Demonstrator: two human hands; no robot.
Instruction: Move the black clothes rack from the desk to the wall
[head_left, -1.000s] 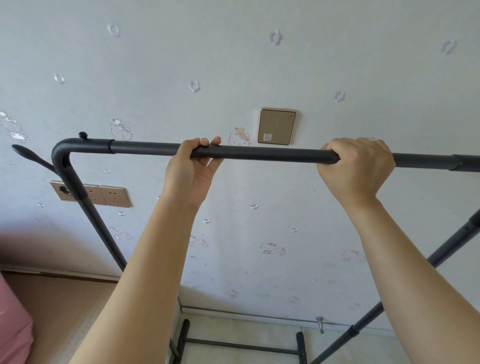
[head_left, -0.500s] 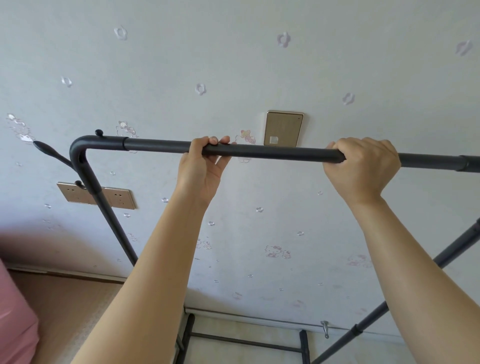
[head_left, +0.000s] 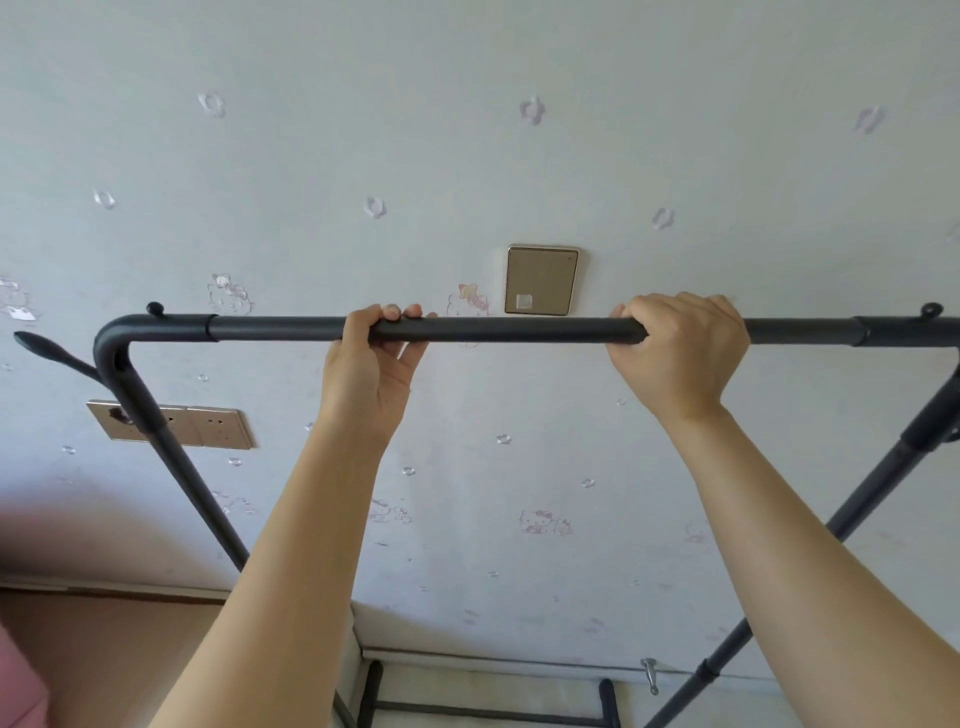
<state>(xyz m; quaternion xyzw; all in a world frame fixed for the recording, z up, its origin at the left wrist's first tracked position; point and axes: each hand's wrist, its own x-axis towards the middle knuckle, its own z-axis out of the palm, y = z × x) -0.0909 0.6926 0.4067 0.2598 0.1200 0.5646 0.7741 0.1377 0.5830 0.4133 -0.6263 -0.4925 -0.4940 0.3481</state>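
Rack carried up to the wall, both my hands on its top bar.

The black clothes rack (head_left: 519, 330) stood close against the stickered wall (head_left: 467, 156), its base bars (head_left: 488, 709) near the skirting. My left hand (head_left: 371, 364) and right hand (head_left: 680, 348) were each closed around the bar. Over the last second more of the right corner had come into view and the light switch (head_left: 542, 281) sat nearer the bar; I judged placement nearly done.

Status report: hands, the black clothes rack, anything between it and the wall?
Left hand and right hand both gripping the black metal clothes rack by its top bar. Rack faces the stickered grey wall. Nothing visible between.
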